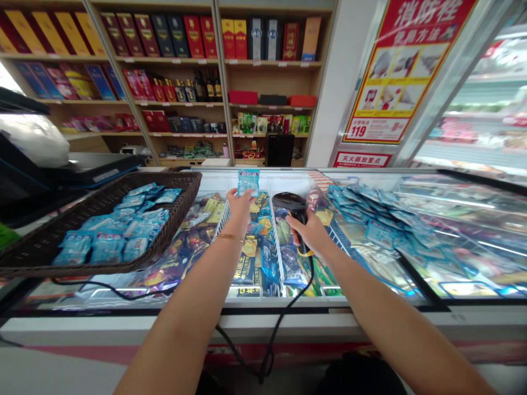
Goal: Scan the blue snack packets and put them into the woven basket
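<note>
My left hand (240, 204) pinches a small light-blue packet (248, 181) upright above the glass-topped freezer (267, 304). In my right hand (309, 229) is a black barcode scanner (293, 204), gripped by its handle, its head turned toward the packet but apart from it. A black cable (288, 307) runs down from the handle. To the left, a brown wicker basket (187, 195) bears many similar blue packets (109, 238). Another heap of blue packets (382, 211) lies on the glass to the right.
Frozen goods in bags (247, 269) show through the freezer glass. Wooden shelves (267, 63) with boxes and bottles stand behind. A red and yellow poster (395, 71) hangs on the wall at right. Dark equipment (94, 167) sits at the far left, beyond the basket.
</note>
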Demonstrator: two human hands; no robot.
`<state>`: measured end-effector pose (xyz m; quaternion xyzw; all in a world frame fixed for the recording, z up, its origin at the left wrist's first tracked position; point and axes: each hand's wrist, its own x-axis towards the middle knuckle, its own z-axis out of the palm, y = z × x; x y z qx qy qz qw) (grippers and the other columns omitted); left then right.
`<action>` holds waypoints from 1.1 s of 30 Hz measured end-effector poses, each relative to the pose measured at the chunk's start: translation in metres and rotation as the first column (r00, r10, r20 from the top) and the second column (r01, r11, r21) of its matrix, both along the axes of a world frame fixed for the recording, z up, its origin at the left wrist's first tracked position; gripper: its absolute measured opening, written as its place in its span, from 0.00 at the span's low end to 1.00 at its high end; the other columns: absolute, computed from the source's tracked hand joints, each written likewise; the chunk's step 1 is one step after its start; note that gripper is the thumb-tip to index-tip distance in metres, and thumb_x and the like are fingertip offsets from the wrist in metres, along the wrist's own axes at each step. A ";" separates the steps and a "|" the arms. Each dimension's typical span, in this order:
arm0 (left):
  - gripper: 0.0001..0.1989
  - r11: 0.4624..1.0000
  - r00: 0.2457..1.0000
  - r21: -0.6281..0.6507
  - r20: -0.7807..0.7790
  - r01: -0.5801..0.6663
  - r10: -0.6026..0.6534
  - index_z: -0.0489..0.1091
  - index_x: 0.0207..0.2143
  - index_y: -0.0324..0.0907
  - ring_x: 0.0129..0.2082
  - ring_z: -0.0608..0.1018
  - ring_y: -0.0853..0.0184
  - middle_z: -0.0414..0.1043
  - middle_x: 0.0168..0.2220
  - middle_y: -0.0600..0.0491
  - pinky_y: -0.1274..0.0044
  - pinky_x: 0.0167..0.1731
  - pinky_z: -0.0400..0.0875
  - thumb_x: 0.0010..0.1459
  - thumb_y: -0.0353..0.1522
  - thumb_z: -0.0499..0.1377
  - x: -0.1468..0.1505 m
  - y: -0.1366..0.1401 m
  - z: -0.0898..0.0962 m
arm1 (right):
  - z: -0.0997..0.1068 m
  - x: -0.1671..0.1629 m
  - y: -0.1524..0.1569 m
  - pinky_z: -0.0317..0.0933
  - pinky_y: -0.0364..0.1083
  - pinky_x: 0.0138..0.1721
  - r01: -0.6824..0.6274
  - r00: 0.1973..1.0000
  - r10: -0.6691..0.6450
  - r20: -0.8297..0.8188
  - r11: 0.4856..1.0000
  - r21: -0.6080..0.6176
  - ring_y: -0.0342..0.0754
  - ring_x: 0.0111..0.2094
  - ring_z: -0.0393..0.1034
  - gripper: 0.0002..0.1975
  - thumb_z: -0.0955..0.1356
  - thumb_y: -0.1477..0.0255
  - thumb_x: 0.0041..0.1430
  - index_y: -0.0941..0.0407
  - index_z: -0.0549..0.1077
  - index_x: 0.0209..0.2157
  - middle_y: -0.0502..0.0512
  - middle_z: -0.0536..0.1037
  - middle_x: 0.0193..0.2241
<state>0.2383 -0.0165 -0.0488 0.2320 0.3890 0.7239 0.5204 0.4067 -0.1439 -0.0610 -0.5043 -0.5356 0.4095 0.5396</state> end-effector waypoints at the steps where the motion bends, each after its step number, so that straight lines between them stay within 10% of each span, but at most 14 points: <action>1: 0.26 1.000 1.000 0.014 -0.028 0.010 -0.010 0.65 0.47 0.46 0.32 0.79 0.73 0.74 0.34 0.56 0.76 0.43 0.75 0.48 0.21 0.68 0.001 -0.001 -0.007 | 0.000 0.000 0.000 0.59 0.41 0.13 -0.003 1.000 0.003 0.005 1.000 0.003 0.41 0.12 0.64 0.21 0.73 0.55 0.52 0.54 0.66 0.37 0.42 0.70 0.18; 8: 0.03 0.985 0.989 0.093 -0.027 0.148 -0.146 0.73 0.34 0.39 0.33 0.80 0.71 0.77 0.31 0.53 0.75 0.46 0.75 0.57 0.26 0.65 0.001 -0.004 -0.019 | 0.005 -0.003 -0.009 0.61 0.42 0.16 -0.011 0.996 0.009 0.085 1.000 0.025 0.42 0.13 0.65 0.20 0.73 0.57 0.52 0.55 0.66 0.37 0.44 0.71 0.18; 33: 0.07 0.978 0.972 0.104 0.133 0.182 -0.195 0.74 0.37 0.41 0.37 0.82 0.67 0.78 0.30 0.52 0.72 0.48 0.77 0.55 0.25 0.67 0.001 -0.009 -0.016 | 0.010 -0.006 -0.015 0.62 0.43 0.18 -0.023 0.984 0.016 0.178 0.999 0.042 0.43 0.14 0.66 0.15 0.72 0.60 0.55 0.55 0.68 0.36 0.46 0.70 0.18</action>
